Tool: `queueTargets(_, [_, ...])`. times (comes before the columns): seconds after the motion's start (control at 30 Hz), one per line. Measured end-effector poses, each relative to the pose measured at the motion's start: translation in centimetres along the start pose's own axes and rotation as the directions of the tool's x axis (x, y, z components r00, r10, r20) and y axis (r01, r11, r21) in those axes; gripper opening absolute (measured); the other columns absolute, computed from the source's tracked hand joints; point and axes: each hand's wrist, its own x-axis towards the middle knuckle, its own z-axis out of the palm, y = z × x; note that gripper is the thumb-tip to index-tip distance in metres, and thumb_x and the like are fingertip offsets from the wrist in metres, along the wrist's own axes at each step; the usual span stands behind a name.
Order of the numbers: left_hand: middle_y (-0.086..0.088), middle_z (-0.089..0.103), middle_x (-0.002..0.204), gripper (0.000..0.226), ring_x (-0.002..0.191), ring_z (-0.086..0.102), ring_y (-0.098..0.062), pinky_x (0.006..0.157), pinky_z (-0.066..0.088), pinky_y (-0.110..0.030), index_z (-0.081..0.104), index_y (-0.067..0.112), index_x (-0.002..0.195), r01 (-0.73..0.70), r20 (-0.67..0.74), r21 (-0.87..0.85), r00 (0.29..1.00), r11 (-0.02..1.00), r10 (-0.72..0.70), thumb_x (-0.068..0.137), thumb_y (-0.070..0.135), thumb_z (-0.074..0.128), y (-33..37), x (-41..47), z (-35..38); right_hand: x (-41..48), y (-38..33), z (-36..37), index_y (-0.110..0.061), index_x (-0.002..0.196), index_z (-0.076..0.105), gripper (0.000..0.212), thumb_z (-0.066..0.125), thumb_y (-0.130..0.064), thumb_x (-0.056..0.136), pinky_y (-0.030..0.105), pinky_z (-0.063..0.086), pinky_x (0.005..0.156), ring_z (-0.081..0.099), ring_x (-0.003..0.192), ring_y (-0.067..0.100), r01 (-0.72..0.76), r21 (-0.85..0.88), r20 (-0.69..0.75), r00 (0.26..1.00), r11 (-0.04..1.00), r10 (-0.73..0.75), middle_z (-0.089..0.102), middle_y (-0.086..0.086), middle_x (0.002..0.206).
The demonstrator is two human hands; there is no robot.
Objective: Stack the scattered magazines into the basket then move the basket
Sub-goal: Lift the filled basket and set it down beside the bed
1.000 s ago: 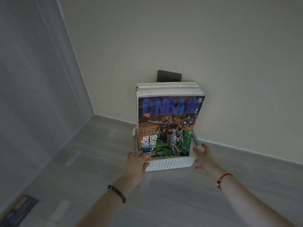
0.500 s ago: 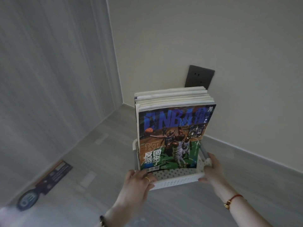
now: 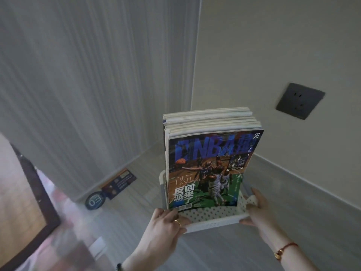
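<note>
Gripping white basket corners, left hand, right hand

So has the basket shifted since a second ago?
Yes, leftwards. The basket was in front of the wall socket; now it is left of it, towards the room corner, held by the left hand and right hand.

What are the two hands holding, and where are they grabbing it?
The white basket of magazines. The left hand grips its near left corner, and the right hand grips its near right corner.
</note>
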Motion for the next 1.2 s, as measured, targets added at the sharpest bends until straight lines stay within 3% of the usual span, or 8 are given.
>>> queueTargets(0.1, [0.022,0.063,0.068,0.027,0.066,0.062,0.005,0.070,0.030,-0.015,0.070,0.039,0.074,0.049,-0.016,0.010,0.999,0.999,-0.049,0.050,0.046,0.081,-1.5,-1.9,-0.5,-0.1,-0.6,2.6,-0.027,0.139,0.028,0.059,0.038,0.004,0.090,0.043,0.057,0.058,0.060,0.098,0.035,-0.003,-0.032,0.036,0.999,0.999,0.004,0.037,0.013,0.142])
queueTargets(0.23, [0.021,0.063,0.069,0.024,0.064,0.062,0.002,0.069,0.030,-0.016,0.069,0.038,0.076,0.131,-0.037,0.016,0.991,0.991,-0.130,0.054,0.043,0.079,-3.5,-4.3,-1.3,0.1,-1.3,6.4,-0.027,0.138,0.030,0.057,0.039,0.003,0.090,0.034,0.056,0.043,0.063,0.079,0.025,0.051,-0.065,0.097,0.994,0.997,-0.044,0.041,0.013,0.138])
queueTargets(0.33, [0.020,0.063,0.070,0.025,0.063,0.061,0.001,0.069,0.030,-0.017,0.068,0.038,0.078,0.186,-0.063,0.022,0.981,0.982,-0.184,0.056,0.040,0.078,-4.9,-5.9,-1.8,0.5,-1.7,9.2,-0.028,0.138,0.030,0.057,0.041,0.001,0.090,0.030,0.055,0.042,0.060,0.074,0.020,0.095,-0.107,0.156,0.985,0.990,-0.078,0.036,0.011,0.142])
queueTargets(0.5, [0.017,0.059,0.064,0.021,0.059,0.060,-0.001,0.068,0.030,-0.018,0.069,0.037,0.080,0.265,-0.118,0.047,0.959,0.963,-0.258,0.060,0.038,0.074,-7.3,-8.0,-2.6,0.8,-3.0,14.1,-0.031,0.138,0.030,0.056,0.042,-0.001,0.091,0.036,0.057,0.046,0.061,0.095,0.034,0.104,-0.133,0.258,0.964,0.986,-0.067,0.031,0.010,0.146])
queueTargets(0.6, [0.015,0.057,0.061,0.018,0.058,0.060,-0.002,0.067,0.031,-0.019,0.069,0.037,0.081,0.303,-0.135,0.079,0.947,0.950,-0.291,0.063,0.038,0.068,-8.7,-8.8,-2.9,0.8,-4.1,17.0,-0.028,0.138,0.032,0.054,0.040,0.000,0.092,0.032,0.054,0.039,0.056,0.104,0.039,0.123,-0.180,0.267,0.961,0.976,-0.072,0.028,0.009,0.147])
queueTargets(0.7, [0.015,0.059,0.062,0.020,0.059,0.061,-0.003,0.066,0.031,-0.020,0.070,0.036,0.084,0.343,-0.150,0.087,0.933,0.935,-0.328,0.064,0.037,0.069,-9.9,-9.4,-3.1,0.8,-5.1,19.3,-0.026,0.138,0.032,0.055,0.040,0.001,0.091,0.029,0.052,0.035,0.061,0.090,0.037,0.142,-0.222,0.292,0.954,0.965,-0.074,0.033,0.012,0.144])
queueTargets(0.87, [0.016,0.059,0.062,0.020,0.059,0.060,-0.002,0.066,0.028,-0.018,0.070,0.040,0.086,0.407,-0.163,0.067,0.905,0.911,-0.392,0.066,0.039,0.065,-11.3,-10.0,-3.4,0.9,-6.3,21.8,-0.027,0.139,0.029,0.063,0.043,0.006,0.087,0.030,0.054,0.038,0.058,0.101,0.042,0.192,-0.250,0.354,0.930,0.949,-0.095,0.037,0.014,0.142])
queueTargets(1.2, [0.015,0.052,0.054,0.022,0.052,0.055,-0.001,0.057,0.024,-0.017,0.068,0.048,0.083,0.497,-0.152,-0.043,0.854,0.867,-0.497,0.062,0.042,0.064,-12.9,-9.1,-3.9,2.2,-8.4,25.6,-0.029,0.139,0.028,0.062,0.043,0.003,0.088,0.035,0.055,0.041,0.061,0.096,0.040,0.293,-0.278,0.408,0.898,0.915,-0.163,0.036,0.017,0.142])
